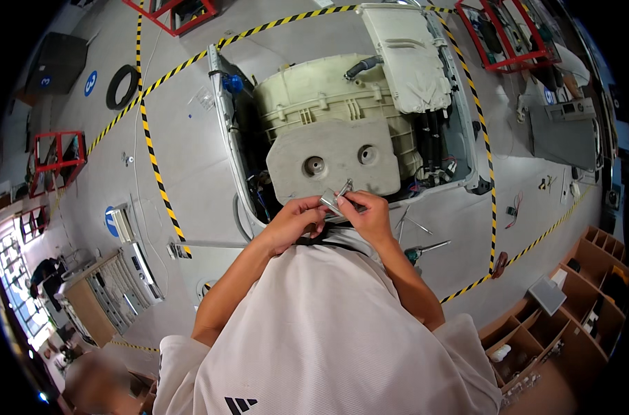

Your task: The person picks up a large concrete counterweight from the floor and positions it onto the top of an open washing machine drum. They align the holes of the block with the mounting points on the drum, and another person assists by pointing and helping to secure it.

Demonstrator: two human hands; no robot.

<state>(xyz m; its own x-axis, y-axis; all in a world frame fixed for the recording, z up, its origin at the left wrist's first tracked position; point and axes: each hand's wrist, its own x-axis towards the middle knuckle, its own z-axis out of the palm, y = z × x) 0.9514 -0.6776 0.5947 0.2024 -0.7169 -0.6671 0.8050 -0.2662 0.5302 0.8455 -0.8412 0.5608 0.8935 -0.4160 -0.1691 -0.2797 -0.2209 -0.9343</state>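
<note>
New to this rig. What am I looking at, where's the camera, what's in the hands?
One view only: a wide fisheye camera worn on a person's head, looking down, so straight lines bend near the rim. No robot; the left hand and right hand are the person's own, meeting on a small metal part, apparently bolts. Below them on the grey floor lies an opened washing machine, its cream drum and a grey counterweight block exposed. A screwdriver lies nearby.
</note>
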